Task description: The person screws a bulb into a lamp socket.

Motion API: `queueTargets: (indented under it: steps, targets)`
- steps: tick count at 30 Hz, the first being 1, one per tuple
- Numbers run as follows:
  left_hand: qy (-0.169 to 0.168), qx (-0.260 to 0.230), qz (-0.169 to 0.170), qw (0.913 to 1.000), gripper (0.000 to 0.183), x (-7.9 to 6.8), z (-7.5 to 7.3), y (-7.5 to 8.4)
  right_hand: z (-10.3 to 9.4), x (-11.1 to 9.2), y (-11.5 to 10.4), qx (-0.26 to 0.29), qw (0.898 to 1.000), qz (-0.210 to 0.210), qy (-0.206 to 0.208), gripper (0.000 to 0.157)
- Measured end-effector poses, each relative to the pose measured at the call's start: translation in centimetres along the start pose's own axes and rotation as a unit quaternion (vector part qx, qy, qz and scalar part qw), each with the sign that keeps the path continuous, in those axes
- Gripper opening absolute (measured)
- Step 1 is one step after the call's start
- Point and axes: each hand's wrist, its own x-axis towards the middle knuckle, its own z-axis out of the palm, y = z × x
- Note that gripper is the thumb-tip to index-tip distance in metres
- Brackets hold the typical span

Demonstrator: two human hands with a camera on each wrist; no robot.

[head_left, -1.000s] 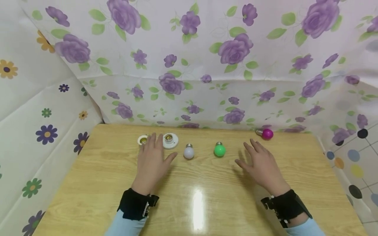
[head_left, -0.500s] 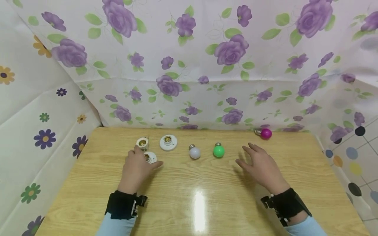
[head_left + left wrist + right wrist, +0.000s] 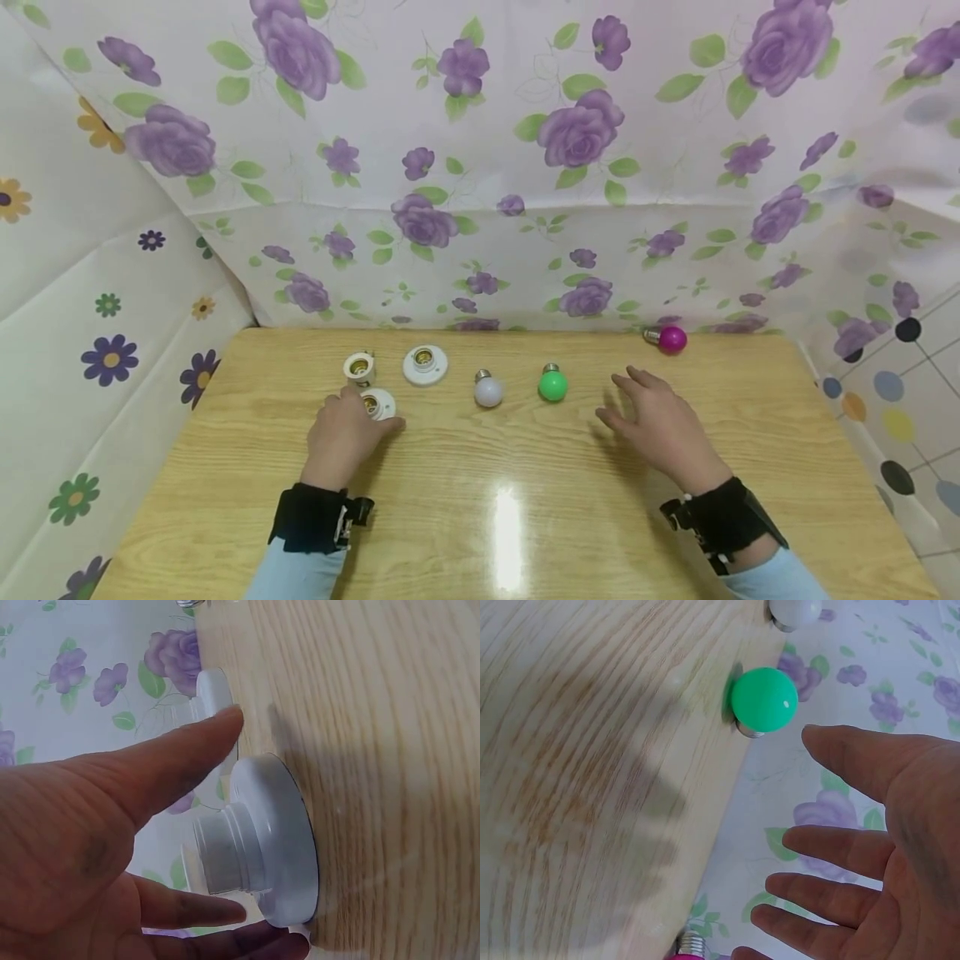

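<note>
In the head view my left hand (image 3: 343,433) is at a white round-based lamp socket (image 3: 382,403), partly covering it. The left wrist view shows the thumb stretched out beside this socket (image 3: 281,840), apart from its base, with the other fingertips right at the base's opposite edge. Behind it stand a white cylindrical lamp socket (image 3: 359,369) and another round-based socket (image 3: 425,366). My right hand (image 3: 663,429) hovers over the table with its fingers spread and holds nothing. Nearest to it are a green light bulb (image 3: 553,385) and a magenta light bulb (image 3: 672,339).
A white light bulb (image 3: 489,392) lies on the wooden table (image 3: 450,500) between the sockets and the green bulb. Flower-printed sheeting (image 3: 480,167) rises behind the table's back edge, with more sheeting on both sides.
My left hand has moved left and nearer to me, uncovering the cylindrical socket and part of the front round one. The white bulb has rolled a little. My right hand stays nearly still.
</note>
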Motion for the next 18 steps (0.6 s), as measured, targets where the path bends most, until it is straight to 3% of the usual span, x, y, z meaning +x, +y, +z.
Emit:
queueTargets:
  steps: [8, 18]
  targets:
    - [-0.013, 0.042, -0.003, 0.9990, 0.082, 0.36, 0.19, -0.20, 0.07, -0.22, -0.18, 0.003, 1.000, -0.002, -0.003, 0.064]
    - [-0.010, 0.031, -0.008, 0.9994, 0.077, 0.14, 0.27, 0.09, 0.20, -0.28, -0.37, 0.012, 1.000, -0.003, 0.000, 0.060]
